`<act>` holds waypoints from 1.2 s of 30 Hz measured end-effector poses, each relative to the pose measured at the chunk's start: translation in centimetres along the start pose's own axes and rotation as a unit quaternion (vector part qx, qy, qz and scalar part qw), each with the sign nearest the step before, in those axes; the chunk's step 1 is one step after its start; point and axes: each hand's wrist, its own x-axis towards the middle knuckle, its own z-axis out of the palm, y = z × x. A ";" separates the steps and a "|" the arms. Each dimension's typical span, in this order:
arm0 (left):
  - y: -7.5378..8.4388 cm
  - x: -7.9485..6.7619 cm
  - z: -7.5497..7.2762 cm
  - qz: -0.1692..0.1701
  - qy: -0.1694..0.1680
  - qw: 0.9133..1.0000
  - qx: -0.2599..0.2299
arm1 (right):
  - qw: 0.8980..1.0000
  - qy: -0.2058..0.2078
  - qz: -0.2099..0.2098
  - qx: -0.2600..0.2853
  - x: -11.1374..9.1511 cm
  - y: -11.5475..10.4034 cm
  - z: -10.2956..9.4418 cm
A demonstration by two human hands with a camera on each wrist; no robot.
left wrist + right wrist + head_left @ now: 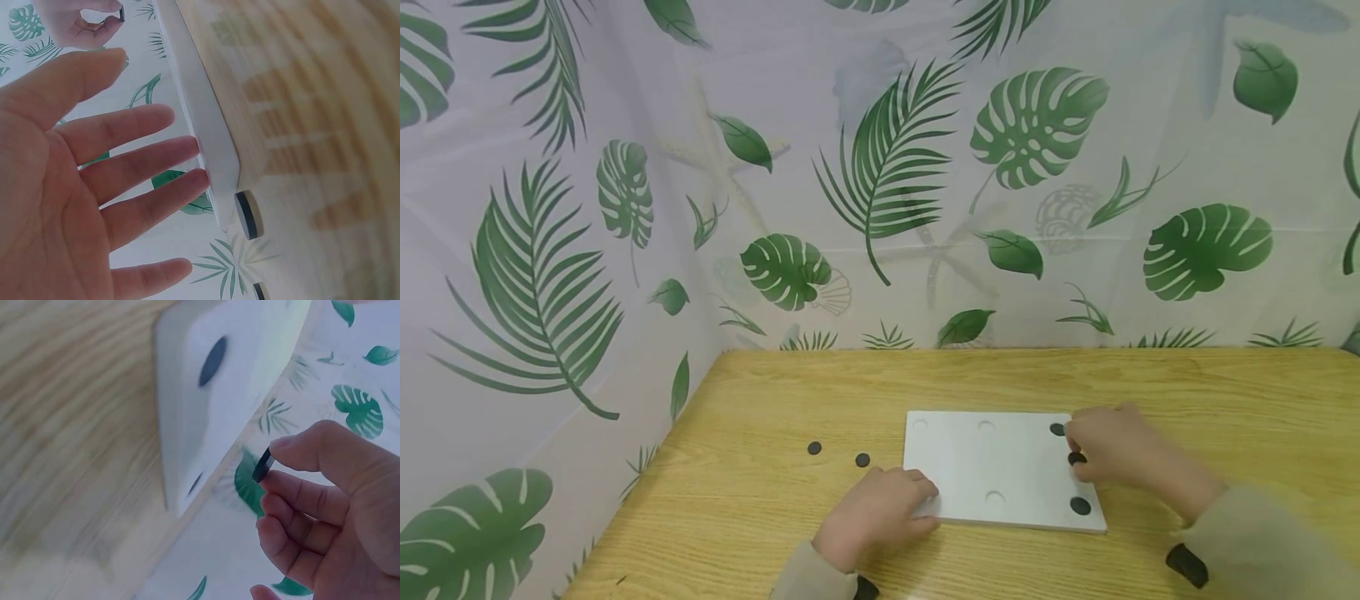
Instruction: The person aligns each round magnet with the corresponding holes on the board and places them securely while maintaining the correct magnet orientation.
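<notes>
A white rectangular board point(1030, 462) with shallow round recesses lies on the wooden table. My right hand point(1112, 446) is above its right edge and pinches a small black disc point(263, 466) between thumb and forefinger. One black disc point(1057, 429) sits at the board's far right corner, and another black disc point(1080, 506) sits at its near right corner. My left hand point(883, 504) is at the near left corner of the board, fingers extended and spread; in the left wrist view its fingertips meet the board's edge.
Two loose black discs, a nearer disc point(862, 460) and a farther-left disc point(814, 448), lie on the table point(760, 517) left of the board. A leaf-printed cloth point(925, 283) hangs behind the table and along its left side.
</notes>
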 end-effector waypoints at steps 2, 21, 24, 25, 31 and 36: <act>0.0 0.0 0.0 0.000 0.000 1.000 -0.002 | 1.000 0.001 -0.012 -0.006 0.3 -0.7 0.0; 0.0 0.0 0.1 -0.001 0.005 1.000 -0.002 | 0.997 0.002 -0.076 0.016 2.7 -6.6 0.0; -0.1 0.0 0.1 -0.001 0.005 1.000 -0.003 | 0.997 -0.004 -0.076 0.015 2.9 -7.3 0.2; -0.1 0.0 0.1 0.000 0.005 1.000 -0.003 | 0.997 -0.007 -0.074 0.014 3.0 -7.5 0.3; -0.1 -0.1 0.1 -0.002 0.005 1.000 0.001 | 0.997 -0.030 -0.064 0.010 3.5 -8.3 1.0; 0.0 -0.1 0.0 -0.003 0.003 1.000 0.003 | 0.998 -0.037 -0.059 0.007 3.7 -8.6 1.4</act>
